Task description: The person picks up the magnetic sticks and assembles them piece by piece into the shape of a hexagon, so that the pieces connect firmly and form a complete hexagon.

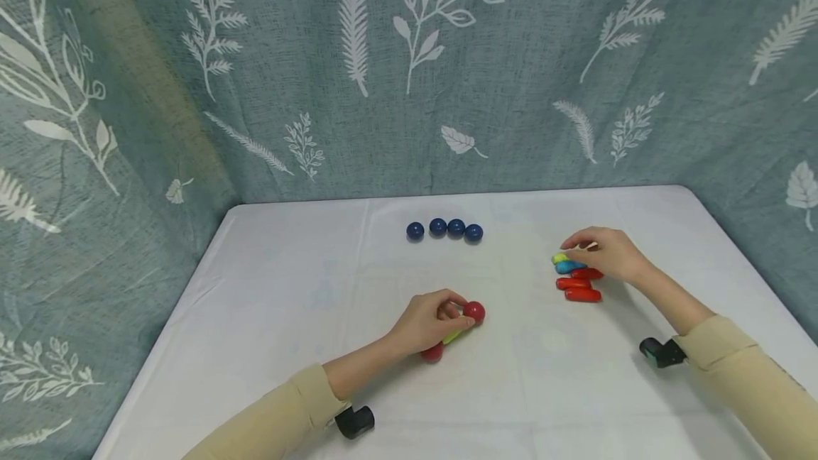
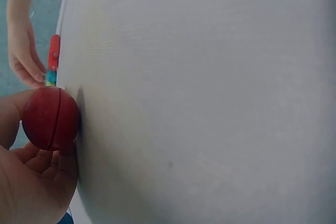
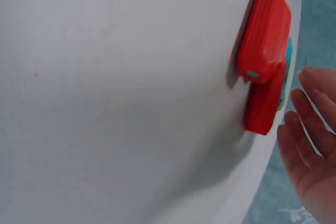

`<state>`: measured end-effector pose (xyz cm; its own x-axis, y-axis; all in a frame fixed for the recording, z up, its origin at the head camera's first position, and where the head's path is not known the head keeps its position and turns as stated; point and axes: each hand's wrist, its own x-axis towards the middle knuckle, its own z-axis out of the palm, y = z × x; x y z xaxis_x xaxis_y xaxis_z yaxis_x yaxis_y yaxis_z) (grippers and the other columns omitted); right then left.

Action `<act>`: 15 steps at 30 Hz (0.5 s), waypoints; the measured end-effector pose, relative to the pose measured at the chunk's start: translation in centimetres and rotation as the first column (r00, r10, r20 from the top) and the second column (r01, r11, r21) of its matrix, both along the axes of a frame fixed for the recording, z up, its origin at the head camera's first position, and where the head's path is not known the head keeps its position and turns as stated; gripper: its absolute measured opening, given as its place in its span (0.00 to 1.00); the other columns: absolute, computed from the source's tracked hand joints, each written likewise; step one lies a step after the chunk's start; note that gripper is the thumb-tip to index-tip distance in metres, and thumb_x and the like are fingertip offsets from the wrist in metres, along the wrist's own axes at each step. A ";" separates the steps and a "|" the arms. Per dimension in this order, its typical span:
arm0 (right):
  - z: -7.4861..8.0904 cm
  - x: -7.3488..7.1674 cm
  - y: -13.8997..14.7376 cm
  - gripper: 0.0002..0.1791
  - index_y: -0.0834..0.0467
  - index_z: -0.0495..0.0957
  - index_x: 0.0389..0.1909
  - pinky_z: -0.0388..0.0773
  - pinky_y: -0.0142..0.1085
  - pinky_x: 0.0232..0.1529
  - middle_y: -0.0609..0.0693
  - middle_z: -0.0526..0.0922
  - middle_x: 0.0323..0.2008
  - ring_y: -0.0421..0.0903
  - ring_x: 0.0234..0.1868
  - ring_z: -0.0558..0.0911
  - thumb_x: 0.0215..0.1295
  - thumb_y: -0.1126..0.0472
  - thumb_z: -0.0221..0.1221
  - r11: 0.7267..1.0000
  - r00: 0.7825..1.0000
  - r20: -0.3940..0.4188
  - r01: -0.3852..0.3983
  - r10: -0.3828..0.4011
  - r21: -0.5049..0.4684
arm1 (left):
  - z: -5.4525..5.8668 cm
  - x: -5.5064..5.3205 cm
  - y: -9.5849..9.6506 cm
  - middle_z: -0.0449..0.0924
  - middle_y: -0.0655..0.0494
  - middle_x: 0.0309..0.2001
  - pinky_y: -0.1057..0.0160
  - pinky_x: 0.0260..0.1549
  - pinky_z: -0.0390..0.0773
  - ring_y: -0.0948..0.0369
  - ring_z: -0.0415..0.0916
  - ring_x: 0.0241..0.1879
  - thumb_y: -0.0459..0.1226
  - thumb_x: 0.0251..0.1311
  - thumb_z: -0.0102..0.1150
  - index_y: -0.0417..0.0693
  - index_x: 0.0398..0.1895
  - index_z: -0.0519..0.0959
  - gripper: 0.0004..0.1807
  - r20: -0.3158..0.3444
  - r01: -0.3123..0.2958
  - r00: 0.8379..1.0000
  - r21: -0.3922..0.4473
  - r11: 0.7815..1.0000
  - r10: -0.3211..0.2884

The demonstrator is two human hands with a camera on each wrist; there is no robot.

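Observation:
My left hand (image 1: 429, 321) pinches a red ball (image 1: 474, 312) between thumb and fingers, low over the white cloth. Beneath that hand a yellow-green piece (image 1: 452, 336) shows in part, with a second red ball (image 1: 432, 353) at its near end; whether they are joined is hidden. A seamed red ball (image 2: 51, 119) fills the front of the left wrist view. At the right, my right hand (image 1: 607, 254) has its fingertips at a small yellow-green piece (image 1: 559, 258) beside a blue piece (image 1: 569, 267). Its fingers look loosely bent. Several red pieces (image 1: 583, 294) lie just nearer.
Several dark blue balls (image 1: 437, 227) stand in a loose row at the back middle of the white-covered table (image 1: 287, 268). A green-grey curtain (image 1: 383, 126) with leaf prints hangs behind and at both sides. Black wrist cameras (image 1: 355, 422) sit under both forearms.

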<state>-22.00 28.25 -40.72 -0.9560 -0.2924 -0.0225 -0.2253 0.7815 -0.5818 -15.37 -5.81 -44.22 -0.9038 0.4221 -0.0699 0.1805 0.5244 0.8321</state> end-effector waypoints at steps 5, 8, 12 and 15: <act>-0.5 -0.7 0.7 0.15 0.61 0.82 0.48 0.77 0.41 0.40 0.60 0.81 0.46 0.58 0.48 0.76 0.67 0.57 0.60 1.000 0.997 0.079 0.015 -0.015 0.002 | 0.0 0.2 0.0 0.78 0.63 0.30 0.69 0.31 0.73 0.66 0.73 0.29 0.42 0.59 0.67 0.46 0.48 0.81 0.16 0.015 -0.015 1.000 -0.003 1.000 0.015; -0.8 -1.1 0.5 0.16 0.61 0.82 0.49 0.76 0.45 0.43 0.58 0.82 0.46 0.57 0.48 0.76 0.67 0.55 0.61 1.000 0.994 0.106 0.009 -0.008 0.000 | -0.2 0.2 0.0 0.78 0.63 0.30 0.69 0.30 0.73 0.66 0.73 0.28 0.42 0.59 0.67 0.46 0.48 0.81 0.16 0.020 -0.017 1.000 0.007 1.000 0.017; -1.2 -1.7 0.0 0.19 0.62 0.81 0.50 0.74 0.47 0.45 0.58 0.82 0.46 0.55 0.46 0.76 0.66 0.53 0.62 1.000 0.993 0.120 0.010 -0.010 0.002 | -0.3 0.1 -0.1 0.78 0.63 0.29 0.70 0.30 0.72 0.67 0.73 0.28 0.42 0.59 0.67 0.46 0.48 0.81 0.16 0.023 -0.014 1.000 0.018 1.000 0.013; -1.2 -2.0 -0.6 0.18 0.63 0.81 0.50 0.74 0.43 0.42 0.57 0.82 0.43 0.54 0.44 0.76 0.66 0.54 0.62 1.000 0.995 0.101 0.009 -0.009 0.005 | -0.2 0.1 -0.2 0.78 0.63 0.29 0.70 0.30 0.72 0.67 0.72 0.28 0.42 0.59 0.67 0.46 0.48 0.81 0.16 0.017 -0.011 1.000 0.020 1.000 0.011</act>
<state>-24.01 27.62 -41.96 -0.9515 -0.2832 -0.1203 -0.1583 0.7857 -0.5980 -15.26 -5.99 -44.41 -0.9072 0.4137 -0.0763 0.1610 0.5091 0.8455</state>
